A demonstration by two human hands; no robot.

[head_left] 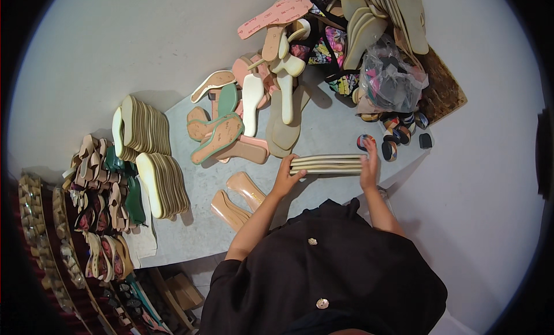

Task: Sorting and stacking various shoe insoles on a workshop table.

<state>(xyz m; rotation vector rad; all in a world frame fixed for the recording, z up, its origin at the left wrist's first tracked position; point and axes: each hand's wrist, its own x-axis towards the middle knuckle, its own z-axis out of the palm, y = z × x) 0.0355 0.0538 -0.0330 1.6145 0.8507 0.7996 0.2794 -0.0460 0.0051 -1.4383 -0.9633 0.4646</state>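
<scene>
Near the table's front edge, a stack of several cream-coloured shoe soles [329, 164] stands on edge, lying crosswise between my hands. My left hand [285, 176] is closed around the stack's left end, with the thumb along the near side. At the right end my right hand [369, 165] rests its palm side against the soles, its fingers stretched out and pointing away from me. Just beyond those fingers sits a small multicoloured rounded piece [363, 141]. Left of my left forearm lie shiny tan sole pieces [231, 210], partly covered by the arm.
The grey table [199, 242] bears two rows of stacked cream soles [164, 185] at the left. Loose insoles [216, 139] lie mid-table. Patterned straps [329, 49] and a clear plastic bag [392, 75] crowd the far right. Racked sandals [107, 208] stand beyond the left edge.
</scene>
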